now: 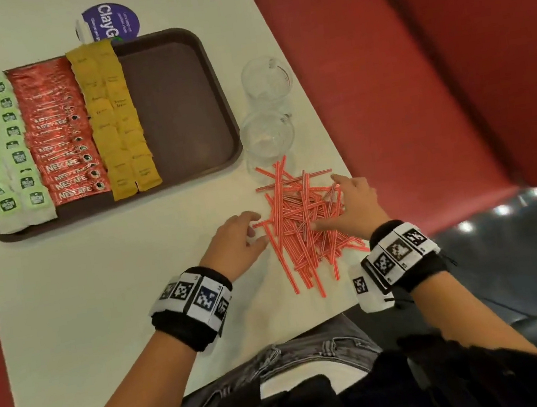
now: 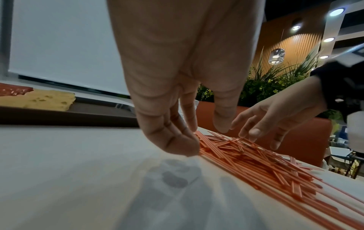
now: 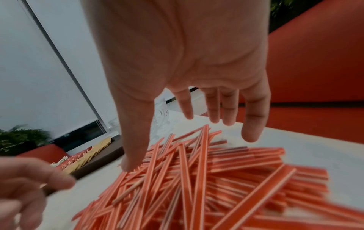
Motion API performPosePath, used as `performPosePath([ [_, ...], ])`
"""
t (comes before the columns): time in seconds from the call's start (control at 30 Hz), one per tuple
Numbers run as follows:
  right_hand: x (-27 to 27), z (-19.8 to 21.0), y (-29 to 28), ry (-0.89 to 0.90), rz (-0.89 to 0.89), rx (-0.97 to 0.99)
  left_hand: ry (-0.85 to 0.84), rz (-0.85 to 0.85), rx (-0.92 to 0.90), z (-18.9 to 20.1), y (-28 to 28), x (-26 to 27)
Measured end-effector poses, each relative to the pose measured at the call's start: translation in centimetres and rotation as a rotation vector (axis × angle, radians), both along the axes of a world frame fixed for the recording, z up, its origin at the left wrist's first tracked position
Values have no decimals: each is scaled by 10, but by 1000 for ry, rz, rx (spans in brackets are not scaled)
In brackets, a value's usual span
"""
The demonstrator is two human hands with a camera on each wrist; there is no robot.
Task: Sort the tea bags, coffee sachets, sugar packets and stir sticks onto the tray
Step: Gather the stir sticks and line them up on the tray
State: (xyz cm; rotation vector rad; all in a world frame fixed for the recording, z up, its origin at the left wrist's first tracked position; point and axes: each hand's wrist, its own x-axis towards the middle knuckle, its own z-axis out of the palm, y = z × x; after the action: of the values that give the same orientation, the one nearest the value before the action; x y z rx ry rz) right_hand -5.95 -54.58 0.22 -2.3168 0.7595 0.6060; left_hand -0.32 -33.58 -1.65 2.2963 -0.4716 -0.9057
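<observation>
A loose pile of red-and-white stir sticks [image 1: 304, 225] lies on the white table near its right edge. My left hand [image 1: 253, 229] sits at the pile's left side, its bent fingertips [image 2: 183, 144] touching the outer sticks and holding nothing. My right hand [image 1: 329, 205] is spread over the pile's right part, fingers [image 3: 250, 124] straight and thumb tip down on the sticks [image 3: 197, 179]. The brown tray [image 1: 178, 112] carries green tea bags [image 1: 1, 151], red coffee sachets [image 1: 61, 136] and yellow sugar packets [image 1: 117, 121] in columns; its right part is bare.
Two clear glasses [image 1: 265, 79] [image 1: 266, 138] stand between the tray and the table's right edge, just beyond the sticks. A purple round sticker [image 1: 110, 20] lies behind the tray. A red bench seat [image 1: 415, 79] runs along the right.
</observation>
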Motion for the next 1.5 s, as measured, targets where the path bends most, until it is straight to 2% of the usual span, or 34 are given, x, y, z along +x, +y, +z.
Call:
performPosePath([
  [0.23, -3, -20, 16, 54, 207, -156, -186, -78, 130, -9, -31, -1],
  [0.5, 4, -23, 19, -70, 186, -9, -147, -49, 191, -17, -50, 9],
  [0.83, 15, -25, 27, -92, 159, -44, -140, -36, 148, -20, -36, 16],
  [1.0, 16, -28, 33, -64, 137, -4, -138, -10, 141, -21, -33, 17],
  [1.17, 15, -32, 41, -115, 147, 45, -134, 4, 130, -19, -28, 16],
  [1.5, 17, -37, 53, -227, 117, 167, -164, 143, 134, -16, -3, 23],
])
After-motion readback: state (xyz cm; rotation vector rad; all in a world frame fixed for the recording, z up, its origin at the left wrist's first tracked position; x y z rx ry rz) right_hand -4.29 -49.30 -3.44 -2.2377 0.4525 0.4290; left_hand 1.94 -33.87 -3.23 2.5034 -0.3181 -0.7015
